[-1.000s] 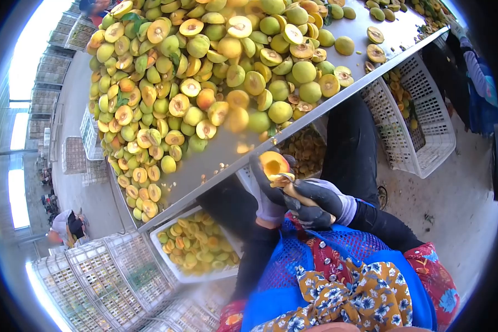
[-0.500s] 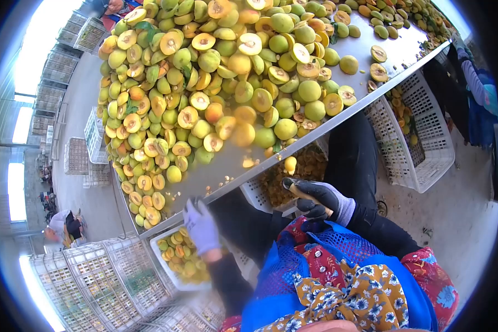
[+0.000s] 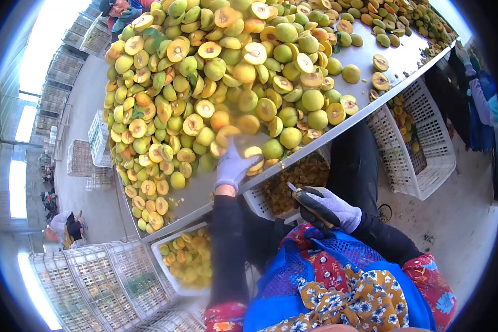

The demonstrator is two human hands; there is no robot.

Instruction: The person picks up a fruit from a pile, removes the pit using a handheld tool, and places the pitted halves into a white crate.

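Observation:
A large heap of green and yellow fruit, much of it halved with pits or hollows showing, lies on the metal table. Reaching over the table edge, my left hand, in a pale purple glove, has its fingers round a halved fruit at the heap's front. My right hand, in a purple and black glove, is closed on a small knife in front of my body, its tip toward the table. Beneath the edge is a crate of cut pieces.
A white crate of fruit halves stands below the table's left corner. Another white crate is at the right. Stacked crates fill the lower left. Co-workers are at the top left and right.
My left hand has moved from above the lower crate up and right to the heap, where it now has a fruit half. A yellow piece falling near my right hand is gone from there.

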